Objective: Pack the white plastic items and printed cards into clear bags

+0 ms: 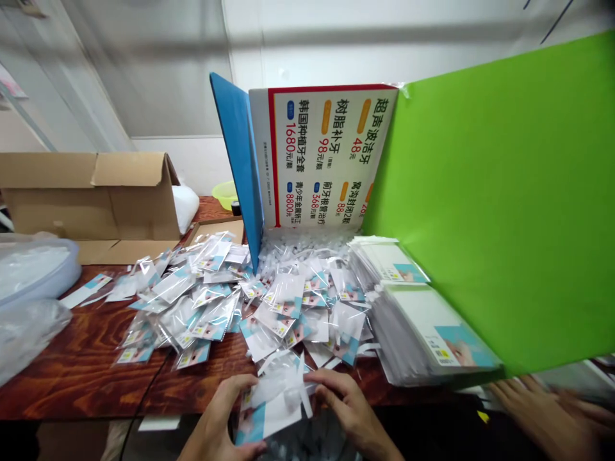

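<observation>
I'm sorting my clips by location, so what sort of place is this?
Probably a small packing workshop: cards in clear bags lie heaped on a wooden table, an open cardboard box stands at the left, and another person's blurred hand shows at the lower right.

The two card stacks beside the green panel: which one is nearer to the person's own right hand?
The front stack, larger in view; the rear stack lies behind it, farther from the right hand.

Head camera: worn on your head, facing forward and down
Table (86, 358): you look across it from above
Left hand (218, 419), right hand (350, 410): nearest your view, at its bottom edge
Wall (307, 54): farthest from you
</observation>
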`<state>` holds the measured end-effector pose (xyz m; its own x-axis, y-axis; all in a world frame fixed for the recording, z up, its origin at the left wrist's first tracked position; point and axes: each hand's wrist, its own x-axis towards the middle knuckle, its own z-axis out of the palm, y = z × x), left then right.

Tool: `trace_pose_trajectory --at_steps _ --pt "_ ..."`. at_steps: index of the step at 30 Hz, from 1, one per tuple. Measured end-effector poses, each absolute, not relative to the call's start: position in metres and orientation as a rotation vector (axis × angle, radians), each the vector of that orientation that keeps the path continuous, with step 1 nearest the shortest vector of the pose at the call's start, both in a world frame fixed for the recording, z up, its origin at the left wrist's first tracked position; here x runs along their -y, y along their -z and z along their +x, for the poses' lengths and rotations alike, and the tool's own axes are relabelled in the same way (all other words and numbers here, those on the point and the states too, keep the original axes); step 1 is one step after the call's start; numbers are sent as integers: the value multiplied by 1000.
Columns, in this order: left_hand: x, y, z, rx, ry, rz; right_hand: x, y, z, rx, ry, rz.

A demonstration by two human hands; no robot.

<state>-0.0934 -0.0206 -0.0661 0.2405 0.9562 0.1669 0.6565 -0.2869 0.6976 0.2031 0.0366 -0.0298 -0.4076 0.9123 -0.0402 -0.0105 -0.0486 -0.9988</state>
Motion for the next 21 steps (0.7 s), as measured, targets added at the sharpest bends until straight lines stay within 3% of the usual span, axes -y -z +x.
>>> trace_pose_trajectory --at_steps 8,15,21 --pt "3 47 -68 -1399 -834 2169 -44 21 223 1583 -1340 -1152" --pt "-23 46 -43 -1307 -904 2435 -51 32 220 1396 -1645 -1236" --pt "-57 28 -35 -1171 -818 2594 -66 36 239 1419 -1522 -1283"
